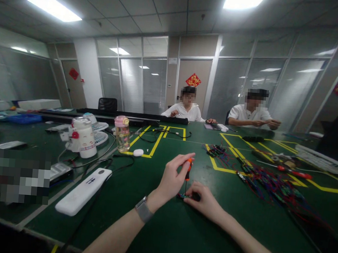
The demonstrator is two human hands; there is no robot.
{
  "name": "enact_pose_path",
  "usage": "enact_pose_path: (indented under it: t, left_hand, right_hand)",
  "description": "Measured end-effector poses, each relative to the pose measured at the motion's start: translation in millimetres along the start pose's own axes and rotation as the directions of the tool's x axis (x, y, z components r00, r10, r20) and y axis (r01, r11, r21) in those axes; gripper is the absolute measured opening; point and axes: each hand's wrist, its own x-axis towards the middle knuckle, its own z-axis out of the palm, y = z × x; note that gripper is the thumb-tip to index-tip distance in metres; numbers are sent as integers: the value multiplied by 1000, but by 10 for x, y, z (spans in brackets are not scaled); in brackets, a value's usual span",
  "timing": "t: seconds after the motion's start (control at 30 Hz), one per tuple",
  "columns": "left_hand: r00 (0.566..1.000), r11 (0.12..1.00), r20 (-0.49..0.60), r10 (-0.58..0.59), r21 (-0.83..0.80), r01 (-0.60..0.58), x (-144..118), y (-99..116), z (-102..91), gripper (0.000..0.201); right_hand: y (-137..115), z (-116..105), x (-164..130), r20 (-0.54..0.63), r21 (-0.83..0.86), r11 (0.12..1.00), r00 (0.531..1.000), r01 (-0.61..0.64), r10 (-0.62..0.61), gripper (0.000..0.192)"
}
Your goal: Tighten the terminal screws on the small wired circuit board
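Orange plastic shows between the fingers of your left hand [173,178]: you are pinching the handle of a small screwdriver [188,170] near its top, and its dark shaft runs almost straight down to the bench [160,235]. The tool's long axis stands upright, and its tip meets a small dark part [184,196] lying directly below. Your right hand [205,201] rests flat-knuckled on the bench just to the right of that part, fingers curled and pressed against it so that it is held in place; most of the part is hidden under those fingers, so you cannot tell its exact shape. The two hands sit just beside each other, the left above and slightly left of the part, the right touching it from the side. You wear a watch [144,209] on the left wrist. Further right on the green surface lies a tangle of red, blue and black wires [270,183], with a red-handled screwdriver [295,173] beyond it, well apart from your hands. To your left a long white power strip [83,191] lies at an angle, its black cord looping away, and behind it stand a white bottle [83,137] and a clear bottle with a pink lid [122,133]. Yellow tape [156,143] marks out squares on the bench. Across it two people in white shirts [184,111] sit, busy with their own hands.
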Motion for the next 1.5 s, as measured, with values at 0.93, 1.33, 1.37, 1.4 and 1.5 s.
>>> enact_pose_path:
  t: [0.93, 1.33, 1.37, 1.4, 1.5]
  left_hand:
    - [999, 1000, -34, 14, 26, -13, -3, 5, 0, 25]
    - [1000, 1000, 13, -14, -17, 14, 3, -41, -6, 32]
    - [1000, 1000, 24, -3, -31, 3, 3, -40, -6, 33]
    - [1000, 999, 23, 9, -34, -8, 2, -38, -5, 32]
    - [1000, 1000, -23, 22, 16, -21, 0, -32, -1, 25]
  right_hand:
    - [-30, -18, 3, 5, -16, 1000, 1000, -20, 20, 5]
    - [-13, -13, 3, 13, -28, 1000, 1000, -8, 8, 6]
    - [-15, -14, 3, 16, -27, 1000, 1000, -8, 8, 6]
    - [-17, -14, 3, 17, -28, 1000, 1000, -9, 9, 5]
    - [-23, -6, 0, 13, -48, 999, 1000, -10, 11, 6]
